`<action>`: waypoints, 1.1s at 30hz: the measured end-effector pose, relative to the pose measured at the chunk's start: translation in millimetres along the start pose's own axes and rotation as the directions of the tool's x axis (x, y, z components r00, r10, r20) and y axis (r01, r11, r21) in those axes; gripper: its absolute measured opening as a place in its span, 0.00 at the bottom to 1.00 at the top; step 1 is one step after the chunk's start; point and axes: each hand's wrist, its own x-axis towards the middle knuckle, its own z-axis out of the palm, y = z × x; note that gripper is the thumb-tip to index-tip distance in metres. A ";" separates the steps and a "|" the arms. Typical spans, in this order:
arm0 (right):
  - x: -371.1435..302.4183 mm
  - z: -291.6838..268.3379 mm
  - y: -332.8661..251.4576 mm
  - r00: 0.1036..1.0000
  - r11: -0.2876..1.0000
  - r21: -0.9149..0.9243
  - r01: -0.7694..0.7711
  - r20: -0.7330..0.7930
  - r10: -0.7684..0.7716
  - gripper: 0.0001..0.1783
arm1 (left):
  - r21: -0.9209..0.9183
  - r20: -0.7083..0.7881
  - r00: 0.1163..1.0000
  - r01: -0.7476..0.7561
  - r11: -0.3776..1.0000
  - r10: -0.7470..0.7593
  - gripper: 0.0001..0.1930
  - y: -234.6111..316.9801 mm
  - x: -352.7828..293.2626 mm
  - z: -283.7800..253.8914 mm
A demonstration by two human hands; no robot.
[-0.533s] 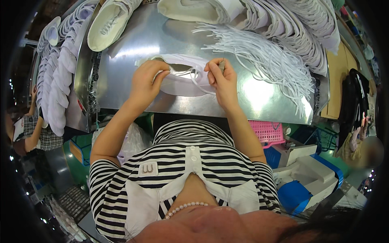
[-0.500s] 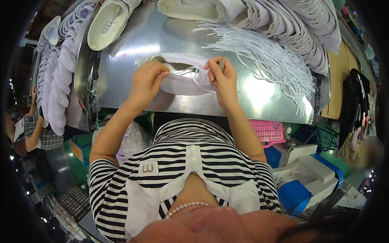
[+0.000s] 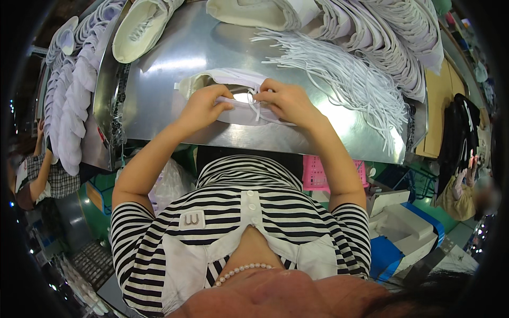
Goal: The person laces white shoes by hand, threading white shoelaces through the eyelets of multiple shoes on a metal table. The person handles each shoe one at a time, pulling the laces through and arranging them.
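Note:
A white shoe upper (image 3: 241, 117) lies on its side on the metal table, its opening toward me. My left hand (image 3: 208, 106) pinches the near edge of that opening with thumb and fingers. At the upper's right part, my right hand (image 3: 286, 102) has its fingers closed on a white shoelace (image 3: 256, 110). The lace hangs across the opening in a loose loop, and its path under my fingers is hidden. What else my right fingers grip, such as the small tool seen before, does not show.
A pile of white laces (image 3: 339, 79) spreads over the table (image 3: 159, 111) at right. Stacked white uppers (image 3: 371, 42) stand at the far right, more (image 3: 79, 106) at the left. Another upper (image 3: 139, 32) lies at the far left. A pink basket (image 3: 318, 175) is below the table.
My right hand has turned over and moved left toward my left hand. The left hand has shifted slightly right along the opening. The small greyish thing in my right fingers no longer shows.

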 end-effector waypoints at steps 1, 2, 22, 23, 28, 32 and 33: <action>2.7 -0.3 -0.4 1.000 1.000 -0.001 0.015 0.024 -0.015 0.15 | -0.044 0.028 0.999 0.036 0.998 -0.035 0.16 -3.3 1.1 -1.5; 5.3 -0.4 -1.3 0.998 1.000 -0.003 0.029 0.047 -0.029 0.14 | -0.094 0.005 0.999 0.054 0.994 -0.053 0.17 -8.2 2.0 0.1; -1.5 42.7 -44.6 0.664 0.155 0.982 -0.103 -0.049 0.746 0.07 | -0.470 0.318 0.783 0.620 0.628 -0.535 0.24 18.4 28.1 26.3; -1.0 41.2 -45.7 0.644 0.084 0.994 -0.077 -0.015 0.765 0.07 | -0.595 0.266 0.790 0.585 0.551 -0.552 0.22 25.2 26.3 27.3; -22.6 51.1 -65.0 0.690 0.044 0.980 -0.192 0.103 0.716 0.07 | -0.679 0.175 0.884 0.427 0.597 -0.433 0.19 32.9 12.8 19.8; -22.6 48.6 -65.1 0.672 0.167 0.942 -0.292 0.078 0.736 0.07 | -0.648 0.107 0.919 0.354 0.675 -0.379 0.18 45.9 6.8 29.1; -22.6 47.6 -64.7 0.674 0.175 0.936 -0.307 0.084 0.734 0.07 | -0.624 0.073 0.924 0.335 0.706 -0.375 0.18 47.1 5.8 31.3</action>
